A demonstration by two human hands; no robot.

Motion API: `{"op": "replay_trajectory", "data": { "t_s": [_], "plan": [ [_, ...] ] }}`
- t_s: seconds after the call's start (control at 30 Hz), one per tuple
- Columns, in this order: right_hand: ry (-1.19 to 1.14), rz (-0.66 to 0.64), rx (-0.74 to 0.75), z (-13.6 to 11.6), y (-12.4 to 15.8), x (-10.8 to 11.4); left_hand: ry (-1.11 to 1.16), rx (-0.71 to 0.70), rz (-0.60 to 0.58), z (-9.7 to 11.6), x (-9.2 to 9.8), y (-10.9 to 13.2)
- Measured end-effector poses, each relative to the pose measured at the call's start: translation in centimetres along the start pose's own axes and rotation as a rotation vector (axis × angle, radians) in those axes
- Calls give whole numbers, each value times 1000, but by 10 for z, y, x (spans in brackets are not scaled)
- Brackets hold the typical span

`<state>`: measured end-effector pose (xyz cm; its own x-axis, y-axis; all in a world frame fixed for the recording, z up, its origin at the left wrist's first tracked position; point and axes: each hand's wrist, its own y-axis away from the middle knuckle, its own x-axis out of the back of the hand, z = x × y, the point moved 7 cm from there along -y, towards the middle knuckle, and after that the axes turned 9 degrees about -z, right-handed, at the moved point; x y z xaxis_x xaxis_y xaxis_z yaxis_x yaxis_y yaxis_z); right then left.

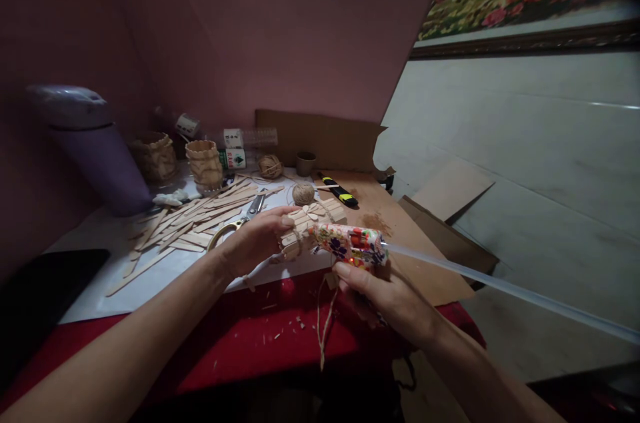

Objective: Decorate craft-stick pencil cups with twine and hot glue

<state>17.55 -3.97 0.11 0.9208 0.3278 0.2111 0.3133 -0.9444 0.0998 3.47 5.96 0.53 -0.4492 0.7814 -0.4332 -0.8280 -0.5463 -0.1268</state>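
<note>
My left hand (265, 233) is closed around the left end of a small craft piece of popsicle sticks (313, 220) bound with twine. My right hand (383, 290) grips a glue gun (353, 242) with a colourful floral pattern, its nozzle pointing left against the stick piece. A long translucent glue stick (465, 270) juts out of the gun's back end to the right. Loose twine ends (324, 330) dangle below the piece. Just behind my left hand lie scissors (235, 226) with gold-coloured handles.
Loose popsicle sticks (185, 226) spread over white paper at left. Two stick-sided cups (204, 166), a purple bottle (97, 150), twine balls (303, 194), a small brown pot (305, 163) and a yellow-black utility knife (340, 190) stand or lie behind. Cardboard (400, 250) covers the right side.
</note>
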Motion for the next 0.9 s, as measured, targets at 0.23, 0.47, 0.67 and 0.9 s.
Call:
{"op": "replay_trajectory", "data": {
  "t_s": [0.23,0.47,0.67,0.9],
  "plan": [
    [-10,33,-3,-1,2,2,19,8,20,-2,3,1],
    [-5,11,6,-4,-1,-2,17,9,31,-2,3,2],
    [-22,47,-16,1,0,1,23,12,10,-3,3,1],
    [11,9,-8,-1,1,-1,9,7,-1,-4,3,1]
  ]
}}
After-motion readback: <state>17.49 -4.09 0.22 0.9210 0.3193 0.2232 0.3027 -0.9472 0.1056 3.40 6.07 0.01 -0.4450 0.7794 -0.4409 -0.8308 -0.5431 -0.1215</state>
